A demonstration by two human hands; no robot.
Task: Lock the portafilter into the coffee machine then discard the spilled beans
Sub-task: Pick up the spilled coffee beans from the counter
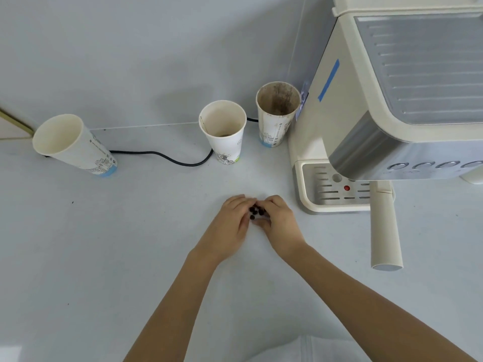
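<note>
A cream coffee machine (392, 87) stands at the right. The portafilter's cream handle (385, 231) sticks out toward me from under the machine's head; the basket end is hidden beneath the head. Several dark spilled beans (256, 212) lie in a small cluster on the white counter (104, 244). My left hand (230, 226) and my right hand (279, 223) rest on the counter on either side of the cluster, curved inward with fingertips nearly touching around the beans. I cannot tell whether either hand holds any bean.
Three paper cups stand at the back: one at the left (73, 145), one in the middle (224, 131), and a coffee-stained one (277, 113) beside the machine. A black cable (167, 156) runs behind them. The drip tray (337, 189) sits under the machine's head.
</note>
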